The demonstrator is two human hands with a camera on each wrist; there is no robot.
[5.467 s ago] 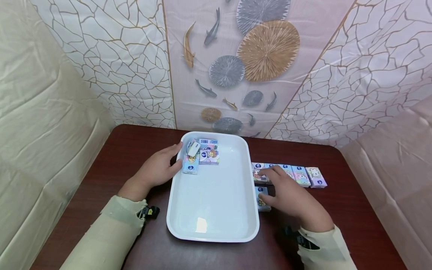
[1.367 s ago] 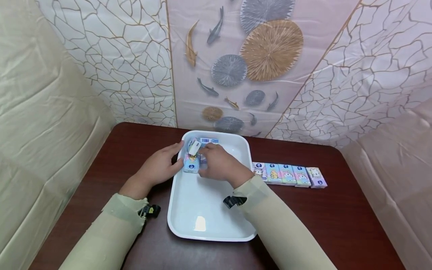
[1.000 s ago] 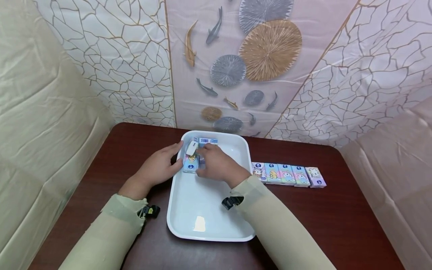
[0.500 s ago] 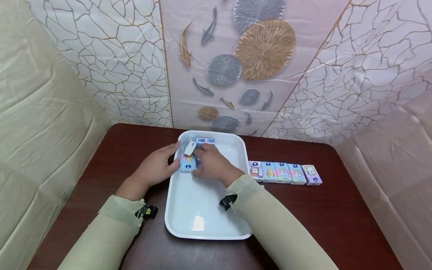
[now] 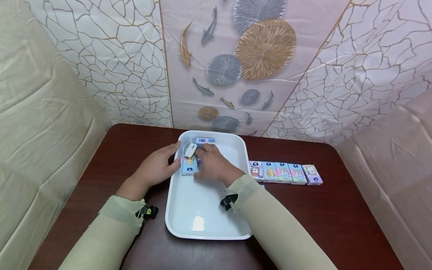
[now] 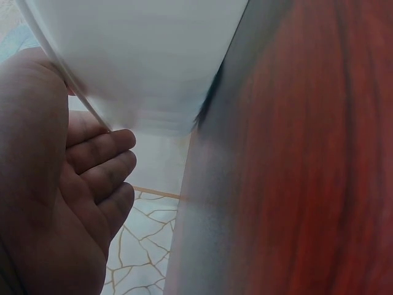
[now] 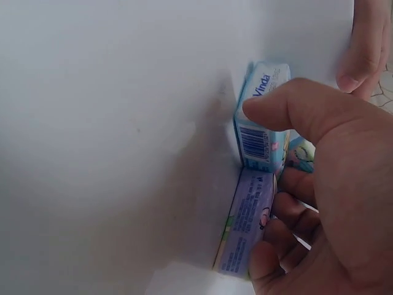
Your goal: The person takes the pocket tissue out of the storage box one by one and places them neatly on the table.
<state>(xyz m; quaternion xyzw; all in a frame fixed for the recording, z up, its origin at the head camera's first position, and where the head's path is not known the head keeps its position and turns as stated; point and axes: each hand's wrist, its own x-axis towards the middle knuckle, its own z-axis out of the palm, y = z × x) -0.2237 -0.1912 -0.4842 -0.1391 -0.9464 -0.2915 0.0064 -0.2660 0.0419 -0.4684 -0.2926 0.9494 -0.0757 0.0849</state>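
Here the left rim of the tray (image 5: 202,204) is gripped by the left hand (image 5: 153,167). In the far-left corner, the blue pack (image 5: 189,168) is pressed by the right hand (image 5: 213,162), thumb first, and the lilac pack (image 7: 242,221) is touched by curled fingers; whether either is grasped cannot be told! A light, level push seems called for, with the askew white pack (image 5: 191,148) left unknocked.

right grip (image 5: 214,163): pack row (image 5: 283,173) → tray (image 5: 216,225) | blue pack (image 5: 189,165): slid nearer person
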